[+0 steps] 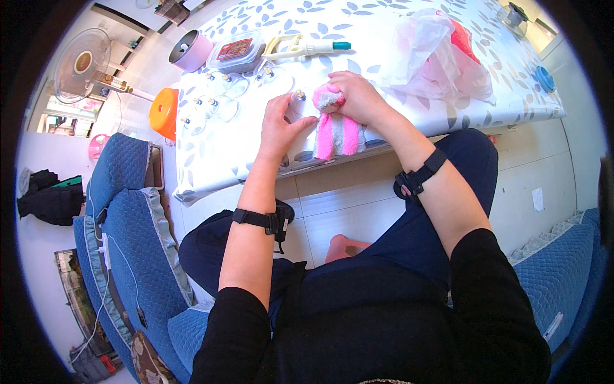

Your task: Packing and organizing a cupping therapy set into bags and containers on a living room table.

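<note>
A clear plastic cupping cup (300, 106) with a dark and yellow valve on top stands near the table's front edge. Around it curve the thumb and fingers of my left hand (282, 122). My right hand (354, 96) grips a bunched pink and grey striped cloth (339, 137) just right of the cup, and the cloth's loose end hangs over the edge. Several more clear cups (225, 109) with similar valves are grouped to the left. Beyond them lies a cream hand vacuum pump (307, 46) with a green tip.
A lidded plastic box (236, 50) and a pink pot (191, 51) sit at the back left of the leaf-patterned table (383, 29). On the right are a crumpled plastic bag (431, 62) and a blue lid (545, 79). An orange stool (163, 114) and a fan (82, 65) stand beyond the table's left side.
</note>
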Tool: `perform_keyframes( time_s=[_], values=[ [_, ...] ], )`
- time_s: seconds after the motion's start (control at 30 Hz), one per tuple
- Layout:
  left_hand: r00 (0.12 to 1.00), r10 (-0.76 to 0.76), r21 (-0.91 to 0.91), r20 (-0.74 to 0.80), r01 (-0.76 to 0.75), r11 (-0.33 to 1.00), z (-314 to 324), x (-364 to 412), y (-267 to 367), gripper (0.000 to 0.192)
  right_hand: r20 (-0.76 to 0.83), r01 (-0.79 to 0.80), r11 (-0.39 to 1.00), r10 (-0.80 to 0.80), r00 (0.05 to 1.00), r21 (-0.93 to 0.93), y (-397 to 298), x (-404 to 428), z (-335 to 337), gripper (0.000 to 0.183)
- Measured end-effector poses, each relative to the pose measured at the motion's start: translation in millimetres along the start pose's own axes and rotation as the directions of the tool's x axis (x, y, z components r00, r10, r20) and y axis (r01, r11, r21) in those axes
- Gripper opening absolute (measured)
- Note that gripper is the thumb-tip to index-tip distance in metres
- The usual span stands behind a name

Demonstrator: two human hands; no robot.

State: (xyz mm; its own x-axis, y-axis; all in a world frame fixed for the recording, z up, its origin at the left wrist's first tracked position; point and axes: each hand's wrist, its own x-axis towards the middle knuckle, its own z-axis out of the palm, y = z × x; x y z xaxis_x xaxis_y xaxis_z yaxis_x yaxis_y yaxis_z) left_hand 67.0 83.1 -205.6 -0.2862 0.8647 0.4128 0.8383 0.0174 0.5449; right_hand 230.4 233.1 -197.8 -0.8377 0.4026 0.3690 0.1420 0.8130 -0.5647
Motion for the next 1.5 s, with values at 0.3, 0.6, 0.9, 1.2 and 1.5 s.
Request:
perform_keyframes(
  time_s=[0.3, 0.6, 0.9, 1.2, 1.5],
  values=[
    [1.000, 0.024, 0.026, 0.010, -0.024, 0.999, -2.4, 0.2, 0.1, 0.066, -0.140, 0.034, 0.958, 0.007, 0.990, 0.286, -2.7, -2.5, 1.1, 0.044],
    [0.989, 0.121, -0.070, 0.080, -0.115, 0.991, -3.0, 3.7, -2.6, 0.067, -0.150, 0.225, 0.944, -0.193, 0.970, 0.241, -4.4, 2.0, 3.6, 0.046],
    [0.997, 0.071, 0.002, 0.017, -0.071, 0.997, 4.4, 4.0, -1.7, 0.076, -0.214, 0.281, 0.957, -0.290, 0.933, -0.072, -34.8, 0.4, -15.3, 0.016],
    [0.997, -0.050, 0.021, 0.063, 0.049, 0.999, -11.1, -4.1, 7.3, 0.089, 0.183, -0.121, 0.987, 0.139, 0.973, -0.108, -56.4, 0.7, -27.4, 0.027],
    [0.600, -0.341, -0.543, 0.724, 0.800, 0.254, -77.4, -13.4, 89.6, 0.049, 0.296, -0.143, 0.928, 0.038, 0.954, 0.343, -80.2, -2.8, -22.0, 0.050]
  ],
)
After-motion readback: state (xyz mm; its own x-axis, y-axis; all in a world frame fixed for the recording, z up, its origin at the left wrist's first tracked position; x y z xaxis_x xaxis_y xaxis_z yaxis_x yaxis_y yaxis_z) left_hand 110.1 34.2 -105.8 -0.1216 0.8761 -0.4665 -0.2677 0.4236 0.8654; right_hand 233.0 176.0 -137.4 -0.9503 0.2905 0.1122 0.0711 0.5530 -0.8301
